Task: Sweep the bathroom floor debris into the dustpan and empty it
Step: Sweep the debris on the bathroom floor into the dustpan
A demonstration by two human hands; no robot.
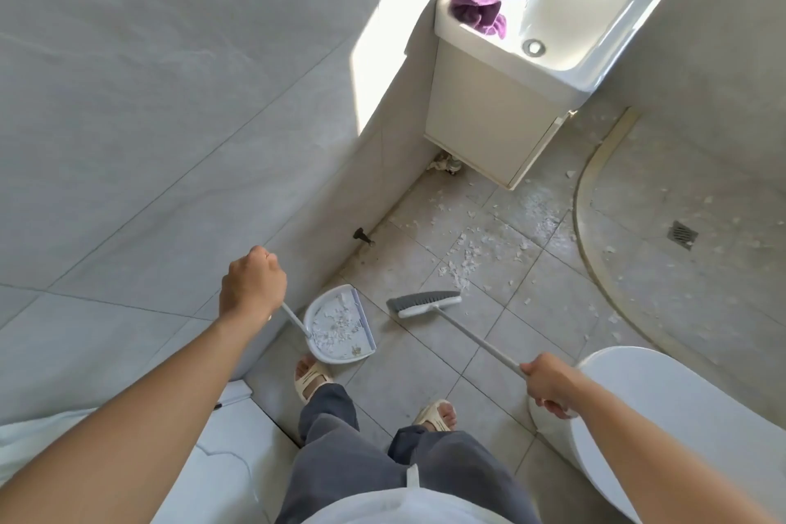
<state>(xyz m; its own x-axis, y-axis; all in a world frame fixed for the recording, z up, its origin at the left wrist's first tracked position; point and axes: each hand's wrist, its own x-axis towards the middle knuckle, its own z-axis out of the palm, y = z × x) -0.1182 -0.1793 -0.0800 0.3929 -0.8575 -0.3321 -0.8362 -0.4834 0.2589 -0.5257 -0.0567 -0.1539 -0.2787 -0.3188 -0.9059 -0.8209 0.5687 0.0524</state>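
My left hand (pixel 252 284) grips the long handle of a white dustpan (pixel 340 325), which stands on the tiled floor beside the left wall and holds several white scraps. My right hand (pixel 548 384) grips the grey handle of a broom whose grey-bristled head (pixel 425 304) rests on the floor just right of the dustpan. White paper-like debris (pixel 480 247) lies scattered over the tiles beyond the broom head, stretching toward the cabinet and into the shower area.
A white vanity cabinet (pixel 489 128) with a sink (pixel 570 17) and a purple cloth (pixel 476 6) stands ahead. A curved shower threshold (pixel 582 200) and a floor drain (pixel 682 234) lie to the right. A white toilet lid (pixel 663 417) is at my right, my sandalled feet below.
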